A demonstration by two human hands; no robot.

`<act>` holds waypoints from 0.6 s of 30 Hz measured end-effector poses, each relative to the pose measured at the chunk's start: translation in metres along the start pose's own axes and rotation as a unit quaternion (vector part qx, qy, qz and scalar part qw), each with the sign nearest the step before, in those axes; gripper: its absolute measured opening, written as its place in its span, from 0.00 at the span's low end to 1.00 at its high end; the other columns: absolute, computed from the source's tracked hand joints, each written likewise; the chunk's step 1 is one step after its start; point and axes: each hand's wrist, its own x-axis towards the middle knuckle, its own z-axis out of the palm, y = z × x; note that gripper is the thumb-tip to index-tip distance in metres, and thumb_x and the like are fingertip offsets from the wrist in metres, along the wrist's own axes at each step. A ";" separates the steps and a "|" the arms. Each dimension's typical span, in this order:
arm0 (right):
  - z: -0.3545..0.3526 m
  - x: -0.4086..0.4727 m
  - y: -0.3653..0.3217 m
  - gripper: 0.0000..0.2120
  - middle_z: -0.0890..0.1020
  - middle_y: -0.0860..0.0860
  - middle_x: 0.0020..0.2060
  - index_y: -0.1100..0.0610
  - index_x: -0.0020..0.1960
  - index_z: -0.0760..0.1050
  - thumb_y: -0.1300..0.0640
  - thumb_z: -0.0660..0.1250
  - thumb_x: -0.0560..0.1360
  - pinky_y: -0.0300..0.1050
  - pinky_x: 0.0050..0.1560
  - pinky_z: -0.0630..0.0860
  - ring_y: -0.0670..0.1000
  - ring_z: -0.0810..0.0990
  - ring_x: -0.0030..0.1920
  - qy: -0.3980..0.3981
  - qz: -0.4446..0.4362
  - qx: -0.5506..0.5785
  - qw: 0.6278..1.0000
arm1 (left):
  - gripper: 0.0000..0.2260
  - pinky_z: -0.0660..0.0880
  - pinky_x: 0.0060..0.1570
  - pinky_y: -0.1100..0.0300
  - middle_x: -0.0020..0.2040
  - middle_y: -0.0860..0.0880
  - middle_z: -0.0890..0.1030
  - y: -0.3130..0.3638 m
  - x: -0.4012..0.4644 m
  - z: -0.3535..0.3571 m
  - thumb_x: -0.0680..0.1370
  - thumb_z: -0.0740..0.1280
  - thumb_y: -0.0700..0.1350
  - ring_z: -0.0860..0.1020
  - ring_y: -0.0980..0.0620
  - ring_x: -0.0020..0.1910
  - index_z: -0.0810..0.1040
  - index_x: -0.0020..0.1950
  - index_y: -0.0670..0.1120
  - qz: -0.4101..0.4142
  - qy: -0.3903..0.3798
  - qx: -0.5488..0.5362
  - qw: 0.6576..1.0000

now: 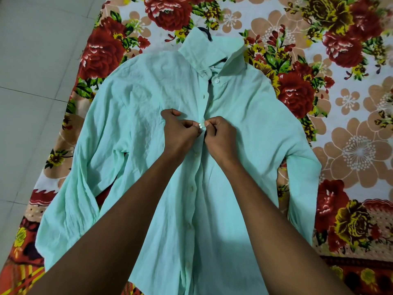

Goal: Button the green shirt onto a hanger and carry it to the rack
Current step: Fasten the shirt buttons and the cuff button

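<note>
Both hands meet mid-chest on the green shirt (148, 116), spread front-up on the floral bedsheet (350, 135). Left hand (180, 129) and right hand (220, 135) curl tight, fingers pinching the placket around a button (200, 125). A dark hanger (207, 33) peeks past the collar at the far end.

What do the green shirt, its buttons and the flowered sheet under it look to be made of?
The green shirt looks like thin woven cloth, perhaps cotton: matte, finely creased all over. The buttons seem to be pale glossy plastic; the one between the hands glints. The flowered sheet looks like printed woven fabric, matte and flat. The exact fibres cannot be told from the picture.
</note>
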 end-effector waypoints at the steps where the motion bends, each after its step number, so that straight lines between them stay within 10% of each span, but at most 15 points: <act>1: 0.001 -0.001 0.000 0.06 0.84 0.52 0.43 0.62 0.49 0.81 0.62 0.66 0.80 0.36 0.43 0.70 0.49 0.80 0.43 0.005 0.003 -0.003 1.000 | 0.22 0.82 0.52 0.48 0.41 0.43 0.82 0.000 0.000 0.001 0.74 0.68 0.31 0.82 0.46 0.40 0.60 0.58 0.47 -0.001 0.000 0.003 1.000; 8: 0.000 0.010 -0.008 0.05 0.84 0.54 0.40 0.59 0.45 0.79 0.59 0.73 0.74 0.50 0.46 0.78 0.56 0.82 0.43 0.042 0.016 -0.108 0.993 | 0.20 0.79 0.41 0.52 0.41 0.40 0.80 0.013 0.007 0.000 0.69 0.70 0.35 0.79 0.45 0.37 0.64 0.55 0.45 -0.041 -0.027 0.029 0.998; 14: -0.010 0.046 -0.033 0.03 0.86 0.53 0.43 0.60 0.48 0.83 0.61 0.73 0.75 0.44 0.48 0.79 0.52 0.84 0.45 0.113 -0.010 -0.059 0.992 | 0.07 0.76 0.42 0.60 0.40 0.52 0.81 0.032 0.029 0.022 0.75 0.72 0.44 0.79 0.55 0.40 0.80 0.49 0.42 0.159 0.015 0.248 0.956; 18: -0.007 0.071 -0.038 0.06 0.88 0.53 0.45 0.59 0.48 0.86 0.58 0.72 0.76 0.43 0.51 0.79 0.53 0.85 0.48 0.064 0.027 -0.093 0.993 | 0.11 0.78 0.45 0.53 0.47 0.46 0.82 0.039 0.050 0.039 0.75 0.71 0.47 0.81 0.46 0.46 0.79 0.54 0.42 0.149 0.013 0.322 0.935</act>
